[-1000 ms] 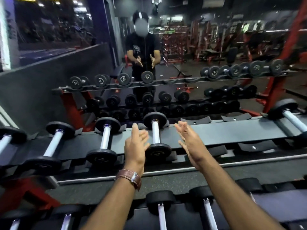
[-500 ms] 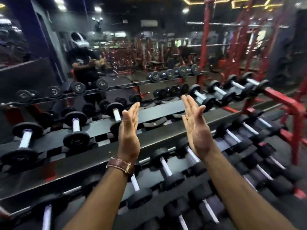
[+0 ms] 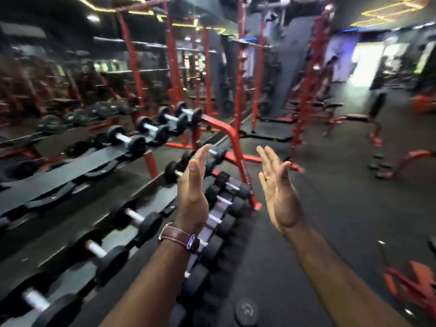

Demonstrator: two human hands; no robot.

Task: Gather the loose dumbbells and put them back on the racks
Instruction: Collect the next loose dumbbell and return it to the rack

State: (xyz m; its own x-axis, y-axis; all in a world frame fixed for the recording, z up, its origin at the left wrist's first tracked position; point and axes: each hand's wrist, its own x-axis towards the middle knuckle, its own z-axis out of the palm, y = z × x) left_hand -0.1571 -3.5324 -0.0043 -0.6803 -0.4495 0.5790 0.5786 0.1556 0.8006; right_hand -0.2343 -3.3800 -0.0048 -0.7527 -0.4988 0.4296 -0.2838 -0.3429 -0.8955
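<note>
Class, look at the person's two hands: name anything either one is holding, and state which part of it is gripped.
Nothing is held. The left hand and the right hand are both raised with fingers straight, palms facing each other, apart from every dumbbell.

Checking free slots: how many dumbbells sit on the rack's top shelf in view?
4, side by side at the top shelf's far end: first dumbbell, second dumbbell, third dumbbell, fourth dumbbell. Blur may hide others.
</note>
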